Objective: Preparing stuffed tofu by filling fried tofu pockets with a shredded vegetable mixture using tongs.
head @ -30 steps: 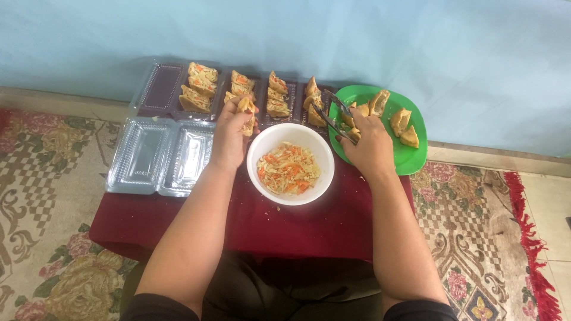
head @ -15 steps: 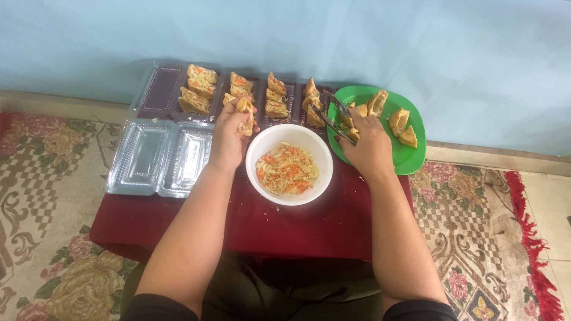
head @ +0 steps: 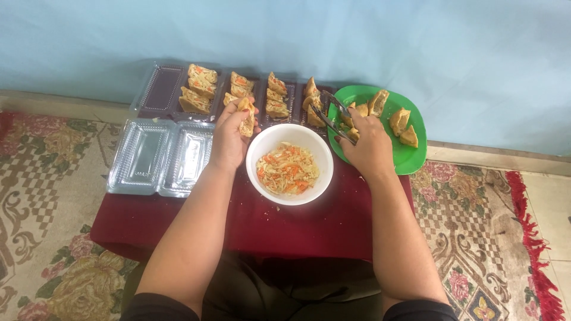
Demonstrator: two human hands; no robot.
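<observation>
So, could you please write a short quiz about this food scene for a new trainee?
1. True or false: the left hand holds a stuffed tofu piece.
2. What does the right hand grip? A) a spoon B) metal tongs C) a knife
3. What colour is the plate beside the white bowl of shredded vegetables?

Key: 1 true. 2 B. 3 green.

Tongs point(head: 331, 113) tips hidden among pieces, rug point(head: 53, 238) cut off at edges
</observation>
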